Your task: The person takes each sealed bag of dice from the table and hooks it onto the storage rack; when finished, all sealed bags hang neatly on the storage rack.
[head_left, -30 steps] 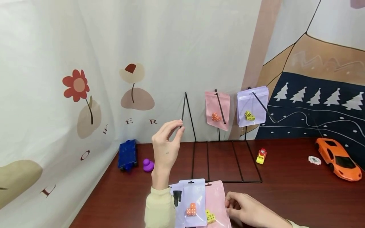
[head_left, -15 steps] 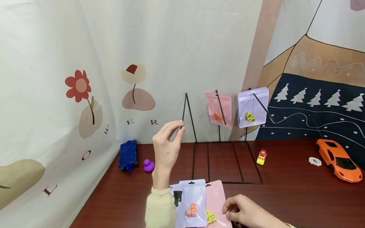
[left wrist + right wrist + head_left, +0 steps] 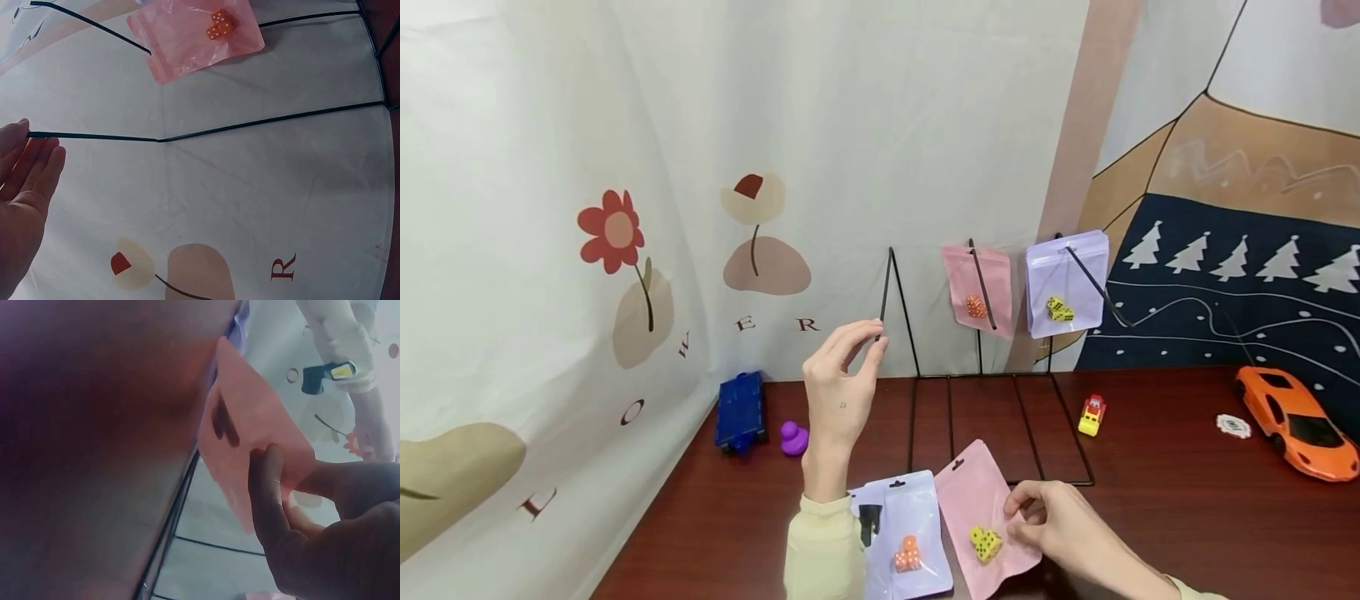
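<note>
My left hand (image 3: 842,396) pinches the front end of the leftmost hook (image 3: 886,292) of a black wire display rack (image 3: 985,376); no bag hangs on that hook. In the left wrist view, thumb and fingers (image 3: 50,162) meet at the wire's tip. My right hand (image 3: 1060,521) pinches the right edge of a pink zip bag (image 3: 966,492) with yellow dice, now tilted and partly lifted. The right wrist view shows the bag's back (image 3: 244,394), raised off the table. Beside it lies a lilac bag (image 3: 898,508) with orange dice, overlapping another lilac bag partly hidden by my left sleeve.
On the rack's other hooks hang a pink bag (image 3: 962,275) with orange dice and lilac bags (image 3: 1078,283) with yellow dice. Around stand a blue toy vehicle (image 3: 740,412), a purple duck (image 3: 793,437), a small red-yellow toy car (image 3: 1092,415), a white chip (image 3: 1233,426) and an orange car (image 3: 1296,421).
My right hand has taken the pink bag's edge and drawn it up and to the right, away from the lilac bags, which shifted slightly. The left hand stays at the hook.
</note>
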`<state>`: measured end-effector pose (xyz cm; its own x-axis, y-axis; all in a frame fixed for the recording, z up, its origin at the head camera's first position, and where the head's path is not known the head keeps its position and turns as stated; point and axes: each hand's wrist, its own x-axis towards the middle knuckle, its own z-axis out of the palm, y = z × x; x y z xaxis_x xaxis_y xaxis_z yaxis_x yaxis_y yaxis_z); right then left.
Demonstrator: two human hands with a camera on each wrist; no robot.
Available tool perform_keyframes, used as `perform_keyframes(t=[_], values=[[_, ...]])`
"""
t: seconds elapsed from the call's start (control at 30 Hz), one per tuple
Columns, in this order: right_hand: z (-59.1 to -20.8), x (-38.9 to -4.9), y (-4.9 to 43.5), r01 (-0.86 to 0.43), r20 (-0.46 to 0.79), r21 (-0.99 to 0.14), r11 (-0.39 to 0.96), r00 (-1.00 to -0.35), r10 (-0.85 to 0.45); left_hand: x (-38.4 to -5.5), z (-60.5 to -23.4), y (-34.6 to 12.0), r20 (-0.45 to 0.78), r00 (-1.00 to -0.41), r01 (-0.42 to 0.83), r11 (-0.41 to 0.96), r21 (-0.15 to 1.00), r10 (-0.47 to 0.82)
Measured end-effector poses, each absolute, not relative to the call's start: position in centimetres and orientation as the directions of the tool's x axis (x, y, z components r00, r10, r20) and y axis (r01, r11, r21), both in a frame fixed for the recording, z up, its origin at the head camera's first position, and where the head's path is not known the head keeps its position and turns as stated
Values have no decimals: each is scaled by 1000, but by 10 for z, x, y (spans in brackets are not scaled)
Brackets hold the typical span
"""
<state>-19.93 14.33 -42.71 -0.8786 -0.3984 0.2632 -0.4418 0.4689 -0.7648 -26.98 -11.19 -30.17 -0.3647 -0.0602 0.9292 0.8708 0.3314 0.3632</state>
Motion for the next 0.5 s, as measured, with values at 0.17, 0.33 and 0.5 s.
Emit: perform_keyframes(t=[0.17,0.33,0.5], values=[[-420,-201,145,-426,296,-757,495,-899,-322,-269,-301,-112,927,-370,872,324,368,-58],[-417,-201,144,-448,350,-760,470,-892,-285,-268,-302,-113,926,-371,864,339,372,-69],[-415,-200,145,-536,481,-726,430,-844,-239,-269,-301,-112,929,-364,870,333,364,-65]])
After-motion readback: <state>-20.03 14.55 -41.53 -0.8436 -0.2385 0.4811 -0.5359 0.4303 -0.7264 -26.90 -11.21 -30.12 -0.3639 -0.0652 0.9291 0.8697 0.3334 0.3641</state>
